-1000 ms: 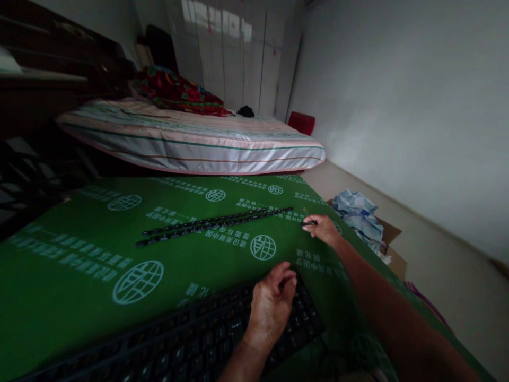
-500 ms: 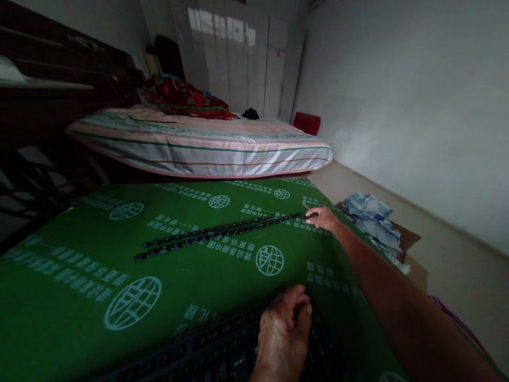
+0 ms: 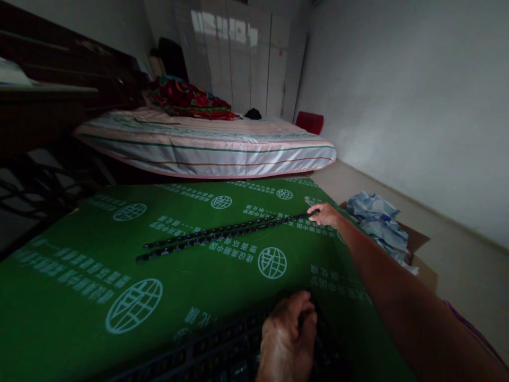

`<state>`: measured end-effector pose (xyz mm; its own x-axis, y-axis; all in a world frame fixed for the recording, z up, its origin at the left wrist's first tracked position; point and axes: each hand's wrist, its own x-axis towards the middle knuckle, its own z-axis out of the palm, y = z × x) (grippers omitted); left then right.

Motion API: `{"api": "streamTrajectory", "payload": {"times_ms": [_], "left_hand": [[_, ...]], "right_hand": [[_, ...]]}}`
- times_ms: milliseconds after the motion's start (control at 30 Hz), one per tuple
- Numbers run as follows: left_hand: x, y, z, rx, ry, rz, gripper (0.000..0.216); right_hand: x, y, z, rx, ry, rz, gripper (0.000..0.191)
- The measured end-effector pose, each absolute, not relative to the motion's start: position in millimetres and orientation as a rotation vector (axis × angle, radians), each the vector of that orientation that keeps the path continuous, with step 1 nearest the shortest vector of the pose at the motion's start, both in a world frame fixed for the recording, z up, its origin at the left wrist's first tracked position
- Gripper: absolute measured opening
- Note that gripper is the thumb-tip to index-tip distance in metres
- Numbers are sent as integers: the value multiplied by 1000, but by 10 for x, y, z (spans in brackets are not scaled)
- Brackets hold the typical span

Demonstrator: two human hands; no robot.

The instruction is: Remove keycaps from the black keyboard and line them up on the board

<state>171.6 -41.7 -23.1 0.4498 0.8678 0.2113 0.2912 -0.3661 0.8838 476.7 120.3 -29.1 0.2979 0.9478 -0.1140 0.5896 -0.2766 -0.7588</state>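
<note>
A long string of dark beads (image 3: 222,232), doubled into two parallel lines, lies across the green printed cloth (image 3: 79,276) on the table. My right hand (image 3: 328,214) reaches out to the strand's right end and pinches a small dark piece there, fingers closed. My left hand (image 3: 288,339) rests curled, fingers together, on a black grid tray (image 3: 207,355) at the near edge; what it holds, if anything, is hidden.
A bed (image 3: 207,146) with a striped cover and a red patterned bundle (image 3: 189,100) stands beyond the table. A cardboard box with blue-white cloth (image 3: 376,223) sits on the floor at the right. A red bin (image 3: 309,122) is by the far wall.
My right hand has moved away from me to the right end of the bead strand. The view has tilted up, so my left hand and the tray sit lower in the frame.
</note>
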Motion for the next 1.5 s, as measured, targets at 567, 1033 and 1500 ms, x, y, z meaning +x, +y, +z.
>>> {"api": "streamTrajectory", "payload": {"times_ms": [567,1033,1500], "left_hand": [[1691,-428,-190,2020,991,831,29],[1697,-427,-174,2034,993,818,29],[1716,-435,-157,2008,986,832,28]], "right_hand": [[4744,1201,-221,-1987,-1377,809,29],[4748,1188,-235,-1978,-1362,803,31],[4738,1137,-264,-2011,-1295,713,35]]}}
